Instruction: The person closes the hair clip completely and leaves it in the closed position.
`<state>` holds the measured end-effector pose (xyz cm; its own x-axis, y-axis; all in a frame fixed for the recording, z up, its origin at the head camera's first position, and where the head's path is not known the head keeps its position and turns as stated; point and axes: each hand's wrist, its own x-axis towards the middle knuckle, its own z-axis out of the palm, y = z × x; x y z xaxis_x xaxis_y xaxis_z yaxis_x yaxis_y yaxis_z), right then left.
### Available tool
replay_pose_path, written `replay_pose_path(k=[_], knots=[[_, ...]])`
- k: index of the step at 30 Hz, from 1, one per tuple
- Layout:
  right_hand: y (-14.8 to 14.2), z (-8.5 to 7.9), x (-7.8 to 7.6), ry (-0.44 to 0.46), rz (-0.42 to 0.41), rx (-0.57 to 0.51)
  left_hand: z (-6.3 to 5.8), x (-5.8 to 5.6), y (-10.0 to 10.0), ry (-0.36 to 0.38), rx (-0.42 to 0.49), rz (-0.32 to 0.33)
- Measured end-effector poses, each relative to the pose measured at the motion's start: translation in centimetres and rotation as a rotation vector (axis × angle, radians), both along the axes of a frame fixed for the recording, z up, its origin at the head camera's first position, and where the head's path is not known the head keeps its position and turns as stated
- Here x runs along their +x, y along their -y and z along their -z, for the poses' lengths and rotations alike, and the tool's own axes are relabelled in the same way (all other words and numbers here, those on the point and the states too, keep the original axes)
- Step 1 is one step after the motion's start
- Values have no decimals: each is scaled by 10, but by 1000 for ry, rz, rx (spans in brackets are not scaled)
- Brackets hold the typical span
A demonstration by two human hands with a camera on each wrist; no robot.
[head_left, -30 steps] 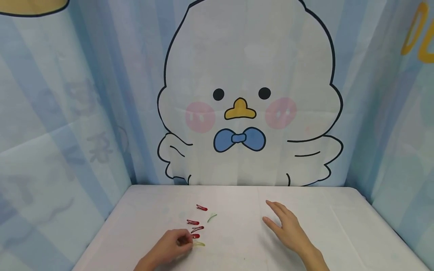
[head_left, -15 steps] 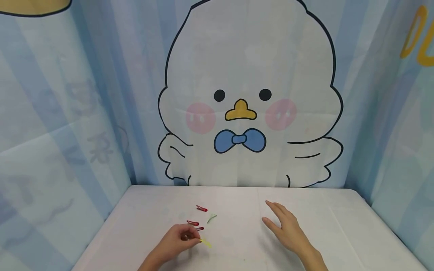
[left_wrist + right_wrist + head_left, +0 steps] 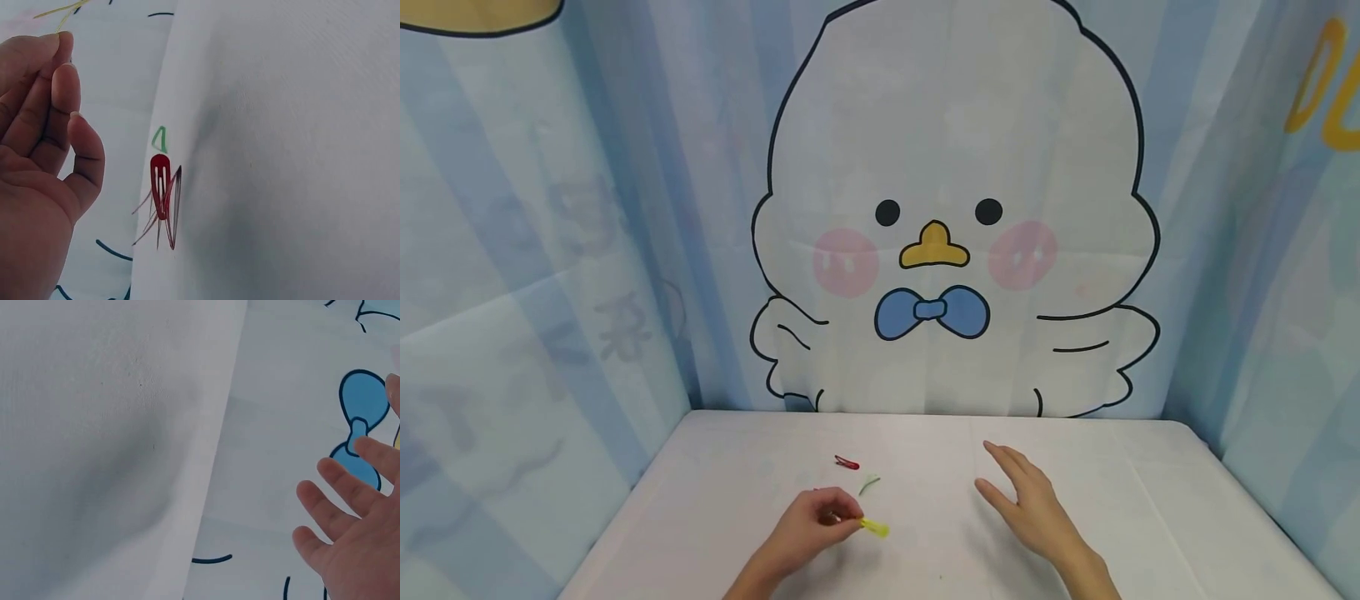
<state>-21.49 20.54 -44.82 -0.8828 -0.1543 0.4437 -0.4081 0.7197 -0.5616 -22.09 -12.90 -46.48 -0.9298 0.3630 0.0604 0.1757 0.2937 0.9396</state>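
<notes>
Thumb and fingertips of my left hand pinch a yellow snap hair clip above the white table. In the left wrist view the yellow clip's thin spread arms stick out past the fingertips. Beyond this hand in the head view lie a red hair clip and a pale green one. Several red clips overlap in the left wrist view; the hand mostly hides the nearer ones in the head view. My right hand hovers over the right half of the table, fingers extended, holding nothing.
The white table reaches back to a curtain printed with a large white bird and a blue bow tie. Blue-striped cloth hangs along the left side, and more hangs on the right.
The left hand has picked up the yellow clip from beside the red ones and moved right and slightly away with it. The right hand has stayed almost still.
</notes>
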Motion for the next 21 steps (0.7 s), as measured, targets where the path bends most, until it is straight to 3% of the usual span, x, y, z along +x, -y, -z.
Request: replay_pose_path(k=[7, 21], knots=[[3, -3, -1, 24, -5, -20, -7, -1, -12, -62, 27, -41], [14, -5, -1, 37, -39, -90, -1, -7, -32, -119, 133, -143]])
